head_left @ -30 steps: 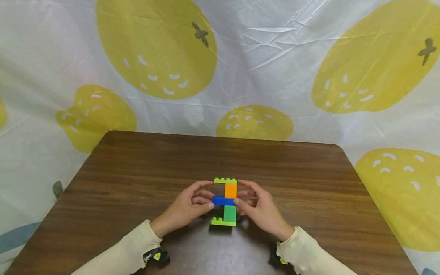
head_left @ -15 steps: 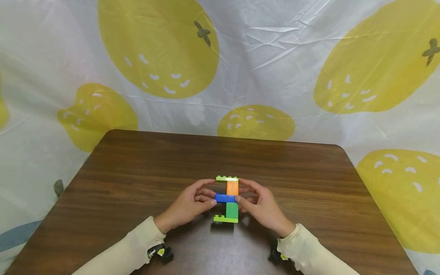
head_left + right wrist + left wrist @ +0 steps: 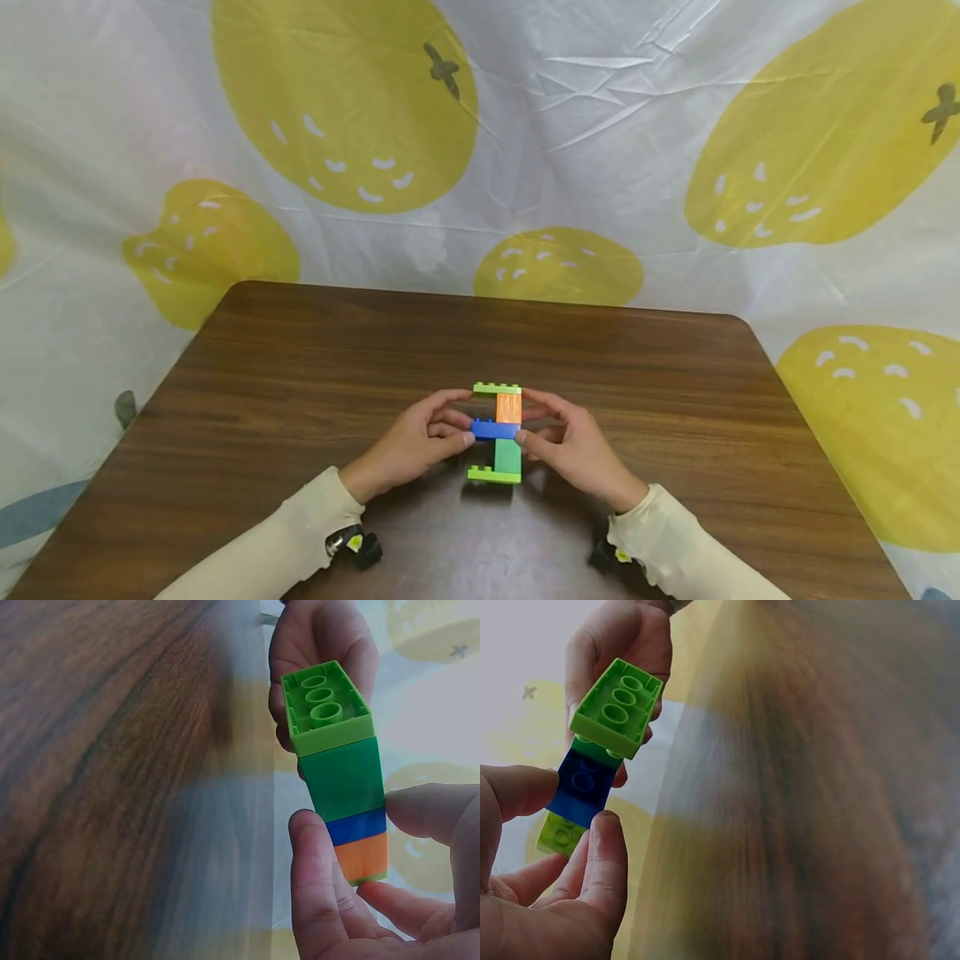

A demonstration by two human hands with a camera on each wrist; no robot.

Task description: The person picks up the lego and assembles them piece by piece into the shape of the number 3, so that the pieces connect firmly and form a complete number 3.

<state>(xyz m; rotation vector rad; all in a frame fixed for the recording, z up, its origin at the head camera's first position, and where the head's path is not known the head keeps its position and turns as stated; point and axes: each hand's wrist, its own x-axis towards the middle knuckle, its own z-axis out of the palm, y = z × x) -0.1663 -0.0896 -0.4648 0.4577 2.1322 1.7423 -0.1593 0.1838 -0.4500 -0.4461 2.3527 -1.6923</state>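
Observation:
Both hands hold an E-shaped stack of toy building bricks above the table. A lime green brick [image 3: 493, 475] forms its bottom, hollow underside showing in both wrist views. On its right end sit a green brick [image 3: 345, 778], a long blue brick [image 3: 487, 429], an orange brick [image 3: 508, 408] and another lime brick [image 3: 491, 388] on top. My left hand [image 3: 412, 437] pinches the free left end of the blue brick between thumb and fingers. My right hand [image 3: 573, 442] grips the stack's right side, thumb at the blue brick's right end, fingers behind.
The brown wooden table [image 3: 337, 350] extends under and around the hands. Behind it hangs a white cloth [image 3: 585, 167] printed with yellow fruit. Each sleeved wrist carries a small black camera, such as the left camera [image 3: 366, 550].
The brick stack and both hands have shifted slightly right and up in the head view, mostly in the first half second. Both grips look the same.

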